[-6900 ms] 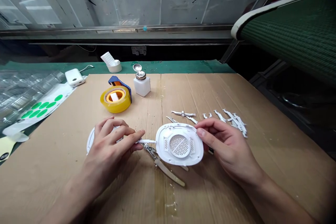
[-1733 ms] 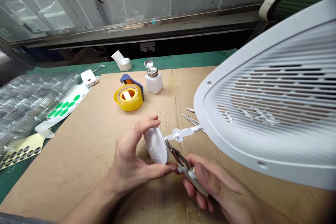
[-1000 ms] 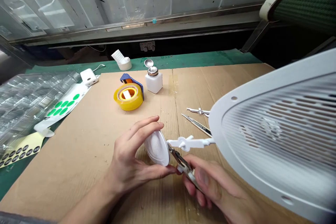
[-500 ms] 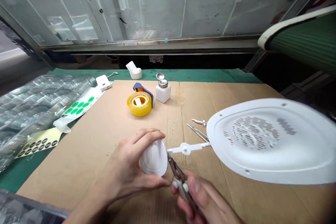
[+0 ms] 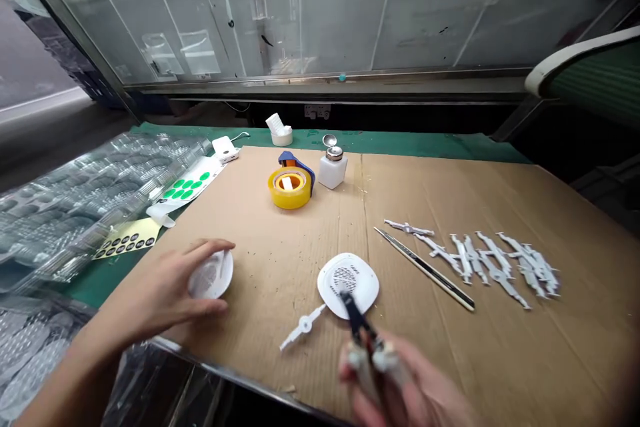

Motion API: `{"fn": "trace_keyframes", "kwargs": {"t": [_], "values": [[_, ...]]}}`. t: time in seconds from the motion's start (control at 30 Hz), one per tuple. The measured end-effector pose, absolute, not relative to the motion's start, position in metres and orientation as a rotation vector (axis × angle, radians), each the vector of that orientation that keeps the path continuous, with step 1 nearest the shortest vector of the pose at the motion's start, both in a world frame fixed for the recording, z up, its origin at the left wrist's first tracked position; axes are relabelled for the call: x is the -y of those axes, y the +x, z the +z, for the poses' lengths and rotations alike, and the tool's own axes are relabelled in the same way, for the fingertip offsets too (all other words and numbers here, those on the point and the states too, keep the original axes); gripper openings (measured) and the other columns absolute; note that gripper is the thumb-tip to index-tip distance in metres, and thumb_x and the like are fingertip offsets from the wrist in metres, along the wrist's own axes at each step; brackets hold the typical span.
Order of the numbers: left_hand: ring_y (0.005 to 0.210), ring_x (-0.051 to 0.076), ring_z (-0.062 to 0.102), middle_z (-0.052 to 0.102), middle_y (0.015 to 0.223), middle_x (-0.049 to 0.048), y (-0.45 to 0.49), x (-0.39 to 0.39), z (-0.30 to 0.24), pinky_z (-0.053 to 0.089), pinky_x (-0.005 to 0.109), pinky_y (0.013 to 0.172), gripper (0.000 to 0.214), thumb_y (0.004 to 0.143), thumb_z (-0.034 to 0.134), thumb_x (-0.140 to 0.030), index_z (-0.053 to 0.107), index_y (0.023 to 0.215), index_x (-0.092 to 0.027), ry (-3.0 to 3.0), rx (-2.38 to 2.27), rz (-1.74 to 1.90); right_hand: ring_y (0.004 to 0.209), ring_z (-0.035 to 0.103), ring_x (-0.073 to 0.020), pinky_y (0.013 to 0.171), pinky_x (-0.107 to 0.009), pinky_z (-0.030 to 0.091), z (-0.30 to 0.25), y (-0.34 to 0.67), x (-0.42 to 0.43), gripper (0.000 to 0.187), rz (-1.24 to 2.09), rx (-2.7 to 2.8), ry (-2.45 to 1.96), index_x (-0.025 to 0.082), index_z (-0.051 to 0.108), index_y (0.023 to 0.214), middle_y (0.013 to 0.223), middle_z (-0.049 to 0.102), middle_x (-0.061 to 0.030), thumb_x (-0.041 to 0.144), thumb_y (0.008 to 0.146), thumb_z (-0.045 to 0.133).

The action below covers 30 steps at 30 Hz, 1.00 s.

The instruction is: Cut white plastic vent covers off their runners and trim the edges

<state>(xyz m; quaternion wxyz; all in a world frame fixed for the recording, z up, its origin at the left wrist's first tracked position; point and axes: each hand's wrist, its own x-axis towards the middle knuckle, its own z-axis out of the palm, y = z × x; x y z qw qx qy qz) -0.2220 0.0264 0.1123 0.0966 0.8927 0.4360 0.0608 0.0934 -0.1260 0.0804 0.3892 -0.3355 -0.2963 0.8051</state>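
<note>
Clipping work is judged to be in hand. The left hand (image 5: pixel 165 293) is closed around a small white cover (image 5: pixel 211 275), with fingers curled over its top and the thumb below, and the part is rested on the cardboard (image 5: pixel 280 247). The right hand (image 5: pixel 405 390) is blurred but is clamped on the handles of the cutters (image 5: pixel 361 333). The dark tips are pointed away from the palm, over the near edge of a larger white cover (image 5: pixel 350 280) laid flat just ahead of that hand. Tips open or shut: cannot be told. The hands are held well apart.

A runner piece (image 5: pixel 303 327) is seen between the hands, with its far end at the larger cover's rim. Joined or only touching: cannot be told. Beyond the right hand, a long thin tool (image 5: pixel 425 269) and a pile of cut runners (image 5: pixel 495 259) are laid out.

For a clean cut, the flat blade face is best set flush to the rim, with the part pinned flat. One firm squeeze is advised so that no stub is left.
</note>
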Motion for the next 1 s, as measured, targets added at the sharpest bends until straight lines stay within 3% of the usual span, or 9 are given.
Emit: {"fn": "trace_keyframes", "kwargs": {"t": [0.1,0.2,0.3,0.43,0.63,0.73,0.8,0.9,1.0], "values": [[0.120,0.033,0.061,0.059,0.139,0.0106,-0.203,-0.047,0.111,0.052,0.042,0.097,0.067,0.074,0.077,-0.045,0.056,0.135,-0.028,2.627,-1.216,0.064,0.052,0.040,-0.0051,0.049,-0.020,0.027,0.092,0.133,0.117,0.058,1.836,0.834,-0.952,0.019,0.056,0.112,0.070,0.053,0.0035,0.053,0.075,0.083],[0.133,0.036,0.051,0.051,0.147,0.0117,-0.172,-0.058,0.117,0.047,0.051,0.104,0.073,0.074,0.078,-0.043,0.051,0.141,-0.030,2.666,-1.075,-0.047,0.057,0.051,-0.0111,0.054,-0.025,0.038,0.098,0.162,0.104,0.050,1.606,0.828,-1.074,0.018,0.057,0.111,0.062,0.056,0.0029,0.055,0.083,0.075],[0.140,0.037,0.041,0.046,0.152,0.0113,-0.136,-0.060,0.124,0.039,0.059,0.110,0.077,0.075,0.077,-0.028,0.046,0.144,-0.035,2.878,-0.871,-0.071,0.073,0.063,-0.0157,0.073,-0.032,0.049,0.092,0.179,0.097,0.051,1.512,0.799,-1.157,0.017,0.059,0.113,0.075,0.066,-0.0029,0.059,0.086,0.070],[0.147,0.034,0.029,0.038,0.157,0.0073,-0.080,-0.051,0.125,0.031,0.057,0.116,0.083,0.076,0.063,0.000,0.043,0.145,-0.041,3.166,-0.295,-0.036,0.104,0.065,-0.0223,0.098,-0.042,0.046,0.074,0.188,0.097,0.050,1.474,0.789,-1.177,0.018,0.058,0.114,0.105,0.069,-0.0106,0.057,0.085,0.071],[0.149,0.030,0.027,0.034,0.160,0.0054,-0.027,-0.045,0.123,0.026,0.056,0.121,0.053,0.088,0.060,-0.013,0.052,0.136,-0.034,3.213,0.348,-0.281,0.105,0.065,-0.0269,0.101,-0.047,0.044,0.070,0.192,0.101,0.052,1.534,0.868,-1.088,0.017,0.064,0.106,0.096,0.069,-0.0099,0.054,0.074,0.082],[0.148,0.033,0.026,0.035,0.158,0.0118,-0.033,-0.057,0.133,0.024,0.057,0.121,0.066,0.075,0.072,-0.020,0.049,0.136,-0.024,3.167,0.039,-0.038,0.099,0.064,-0.0229,0.098,-0.044,0.045,0.074,0.196,0.104,0.059,1.532,0.842,-1.046,0.021,0.059,0.117,0.099,0.067,-0.0075,0.061,0.077,0.077],[0.142,0.036,0.038,0.046,0.150,0.0158,-0.040,-0.062,0.136,0.034,0.058,0.116,0.072,0.070,0.077,-0.029,0.047,0.135,-0.020,2.971,-0.433,0.370,0.095,0.061,-0.0208,0.096,-0.042,0.043,0.074,0.197,0.107,0.063,1.536,0.834,-1.030,0.021,0.058,0.121,0.098,0.065,-0.0061,0.061,0.076,0.077],[0.121,0.029,0.060,0.059,0.131,0.0124,-0.044,-0.053,0.125,0.052,0.048,0.103,0.061,0.077,0.073,-0.043,0.050,0.129,-0.021,2.405,-0.902,0.792,0.103,0.054,-0.0209,0.097,-0.038,0.039,0.073,0.191,0.112,0.059,1.651,0.842,-0.984,0.021,0.061,0.119,0.109,0.059,-0.0069,0.056,0.075,0.079],[0.114,0.025,0.063,0.062,0.127,0.0082,-0.040,-0.033,0.101,0.058,0.041,0.094,0.064,0.075,0.076,-0.049,0.052,0.130,-0.025,2.132,-0.942,0.792,0.106,0.053,-0.0213,0.098,-0.038,0.038,0.073,0.179,0.117,0.050,1.857,0.878,-0.939,0.020,0.059,0.116,0.109,0.058,-0.0068,0.059,0.085,0.068]]}}
